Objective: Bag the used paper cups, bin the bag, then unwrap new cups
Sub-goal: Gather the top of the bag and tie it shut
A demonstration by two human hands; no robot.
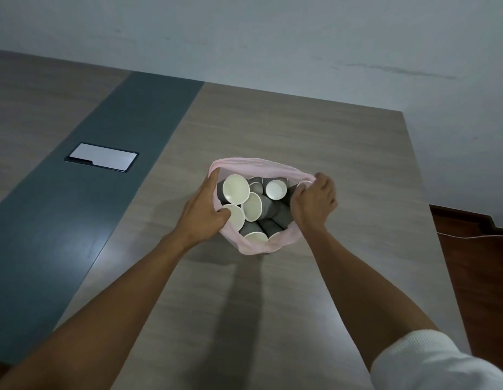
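A pink plastic bag (pixel 256 246) stands on the wood-grain worktop (pixel 315 130), its mouth held wide between the two hands and filled with used paper cups (pixel 251 205), grey outside and cream inside, lying jumbled at all angles. The left hand (pixel 201 209) has its grip on the near-left rim: the thumb curls in over the edge against a cup while the fingers run along the outside of the plastic. The right hand (pixel 313 201) pinches the opposite rim with its fingers bunched closed on the thin film. Between the two grips the cups sit close to the level of the rim, so little slack seems left for closing. The step in hand looks to be gathering the mouth shut before the bag goes to the bin. To do it well, lift both grips a little so the cups settle downward, then draw the rim together above them, keeping each pinch on plastic only; the thumb beside the cup should slip clear of it first. The film looks thin, so a cup edge caught in the gather could tear it. Beyond the left grip, a dark strip (pixel 126 153) in the worktop carries a closed cable hatch (pixel 102 156).
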